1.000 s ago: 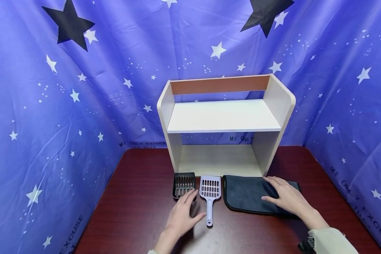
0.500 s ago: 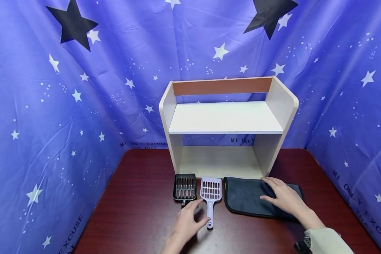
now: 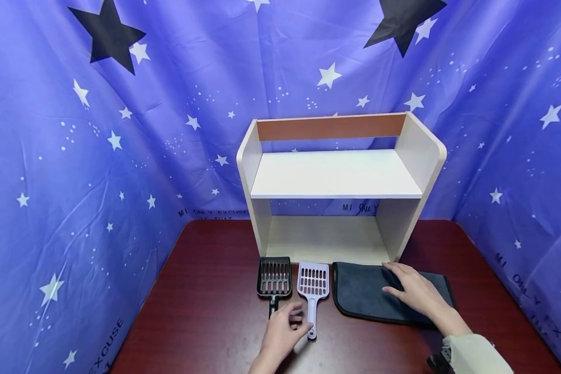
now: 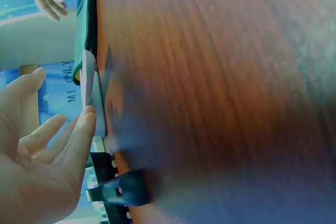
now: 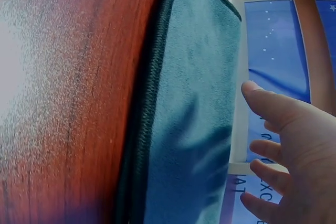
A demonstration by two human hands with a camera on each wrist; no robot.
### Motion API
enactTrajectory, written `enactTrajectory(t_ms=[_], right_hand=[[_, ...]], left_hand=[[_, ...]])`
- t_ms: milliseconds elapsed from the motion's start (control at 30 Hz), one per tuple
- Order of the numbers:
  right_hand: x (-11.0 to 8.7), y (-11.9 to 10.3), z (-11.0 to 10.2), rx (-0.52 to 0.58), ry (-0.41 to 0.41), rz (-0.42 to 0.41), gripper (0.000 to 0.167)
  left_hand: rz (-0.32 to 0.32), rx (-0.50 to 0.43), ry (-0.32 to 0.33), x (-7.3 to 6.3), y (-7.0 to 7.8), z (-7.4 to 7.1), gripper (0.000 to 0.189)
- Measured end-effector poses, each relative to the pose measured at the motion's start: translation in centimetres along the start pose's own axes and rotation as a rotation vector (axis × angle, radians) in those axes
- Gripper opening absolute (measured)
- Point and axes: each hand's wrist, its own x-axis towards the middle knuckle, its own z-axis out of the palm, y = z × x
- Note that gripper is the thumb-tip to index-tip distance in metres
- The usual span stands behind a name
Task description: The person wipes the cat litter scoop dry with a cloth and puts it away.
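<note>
A black slotted litter scoop [image 3: 274, 302] and a lavender one with a paw print on its handle, a litter scoop [image 3: 312, 307], lie side by side on the table. My left hand [image 3: 280, 333] is low over the lavender handle, thumb and fingers apart on either side of it, fingers slightly bent. The left wrist view shows the black scoop's handle [image 4: 126, 188] just below that hand. To the right lies a dark folded cloth [image 3: 361, 292], fuzzy with a stitched edge in the right wrist view. My right hand [image 3: 413, 292] hovers over it with relaxed fingers, casting a shadow.
Directly behind the scoops and cloth stands a two-tier wooden shelf [image 3: 416, 156] with a white middle board [image 3: 336, 174]. Dark red tabletop [image 3: 205, 291] runs out to both sides. Blue star-printed curtains [image 3: 135, 130] enclose the back and sides.
My left hand has moved from over the black scoop, down and right, to the lavender scoop's handle, its fingers bending a little. The right hand has stayed over the cloth.
</note>
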Motion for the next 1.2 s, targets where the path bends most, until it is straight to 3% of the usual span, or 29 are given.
enactTrajectory(t_ms=[333, 500, 667, 767, 933, 1067, 1200], right_hand=[[0.5, 0.2, 1.2, -0.015, -0.032, 0.019, 0.065], [0.8, 0.0, 1.7, -0.058, -0.033, 0.034, 0.060], [1.2, 0.0, 2.1, -0.124, 0.063, 0.009, 0.045], [1.2, -0.1, 2.0, -0.152, 0.129, -0.013, 0.029], [0.9, -0.2, 0.8, -0.124, 0.131, 0.011, 0.013], [0.6, -0.4, -0.4, -0.086, 0.116, 0.044, 0.011], [0.3, -0.8, -1.5, -0.069, 0.114, 0.046, 0.009]], left_hand=[[-0.070, -0.159, -0.028, 0.1, -1.0, 1.0, 0.042], [-0.136, -0.215, -0.048, 0.4, -1.0, 1.6, 0.037], [-0.168, -0.239, -0.024, 0.8, -1.1, 2.1, 0.033], [-0.209, -0.313, -0.018, 1.0, -1.2, 2.1, 0.031], [-0.250, -0.437, -0.079, 1.3, -1.0, 1.0, 0.028], [-0.223, -0.499, -0.155, 1.5, -0.5, -0.6, 0.027], [-0.210, -0.599, -0.186, 1.5, -0.1, -2.0, 0.027]])
